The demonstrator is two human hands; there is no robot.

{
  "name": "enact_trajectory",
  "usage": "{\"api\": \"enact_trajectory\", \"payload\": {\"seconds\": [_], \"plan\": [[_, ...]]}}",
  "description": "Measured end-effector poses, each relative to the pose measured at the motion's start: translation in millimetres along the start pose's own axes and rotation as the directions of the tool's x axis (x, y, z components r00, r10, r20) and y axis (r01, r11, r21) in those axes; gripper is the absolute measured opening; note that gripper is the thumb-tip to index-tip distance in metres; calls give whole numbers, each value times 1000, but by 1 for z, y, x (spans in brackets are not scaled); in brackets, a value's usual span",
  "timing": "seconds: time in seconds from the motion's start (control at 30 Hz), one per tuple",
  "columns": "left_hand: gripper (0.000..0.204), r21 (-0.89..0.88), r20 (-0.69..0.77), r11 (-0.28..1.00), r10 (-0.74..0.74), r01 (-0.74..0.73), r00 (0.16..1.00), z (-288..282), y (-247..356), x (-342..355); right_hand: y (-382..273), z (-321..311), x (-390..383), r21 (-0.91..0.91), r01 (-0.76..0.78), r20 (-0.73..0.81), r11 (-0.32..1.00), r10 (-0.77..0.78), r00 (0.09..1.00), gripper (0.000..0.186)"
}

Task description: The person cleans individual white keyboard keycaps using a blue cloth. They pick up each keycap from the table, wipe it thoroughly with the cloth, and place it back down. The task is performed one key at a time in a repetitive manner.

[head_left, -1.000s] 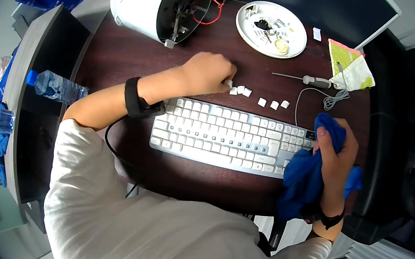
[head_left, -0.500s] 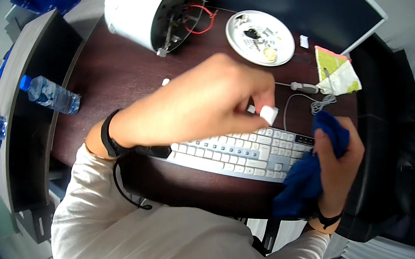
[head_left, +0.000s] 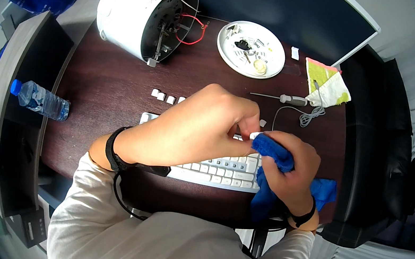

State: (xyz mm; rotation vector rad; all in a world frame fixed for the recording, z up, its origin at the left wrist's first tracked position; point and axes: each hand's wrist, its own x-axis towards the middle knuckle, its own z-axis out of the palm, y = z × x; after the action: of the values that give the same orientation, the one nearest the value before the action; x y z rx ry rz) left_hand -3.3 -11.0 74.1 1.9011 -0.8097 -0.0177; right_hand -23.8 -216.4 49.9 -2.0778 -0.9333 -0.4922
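Between the thumb and fingers of my left hand is a small white keycap, pinched above the keyboard. My right hand grips a blue cloth, and a fold of it presses against the keycap. The cloth's loose end hangs below that hand. Under both hands lies a white keyboard, partly hidden by my left forearm; a row of its key places shows without caps. Several loose keycaps stand in a row behind the keyboard, and part of that row is covered by my left hand.
A white pot-like appliance lies on its side at the back left, red wire sticking out. Beside it are a white plate of small parts, a screwdriver, a coiled grey cable and a folded cloth. A water bottle is at left.
My right hand has brought the blue cloth leftward, up against the keycap in my left hand. The view has shifted slightly, and more of the loose keycap row shows.
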Motion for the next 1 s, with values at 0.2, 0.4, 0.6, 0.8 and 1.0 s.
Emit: {"api": "enact_trajectory", "payload": {"seconds": [0.2, 0.4, 0.6, 0.8, 1.0], "plan": [[12, -29, 20, 999, -31, 32, 999, -1, -7, 0, 9, 3, 2, -14, 44, 18, 999, -43, 999, 34], [13, 21, 71, 998, -68, 66, 995, -2, -7, 1, 16, 11, -7, 207, -85, -35, 975, 94, 995, 30], [15, -34, -7, 999, -28, 28, 1000, 3, -8, 3, 14, 15, -1, -8, -19, 7, 1000, 19, 1000, 31], [16, -114, -60, 991, -69, 62, 996, 6, -8, 8, 8, 13, 2, -8, -36, -34, 999, 36, 999, 29], [14, -157, -61, 986, -72, 62, 996, 7, -10, 7, 16, 12, 0, -29, 25, -94, 999, -27, 995, 28]]}}
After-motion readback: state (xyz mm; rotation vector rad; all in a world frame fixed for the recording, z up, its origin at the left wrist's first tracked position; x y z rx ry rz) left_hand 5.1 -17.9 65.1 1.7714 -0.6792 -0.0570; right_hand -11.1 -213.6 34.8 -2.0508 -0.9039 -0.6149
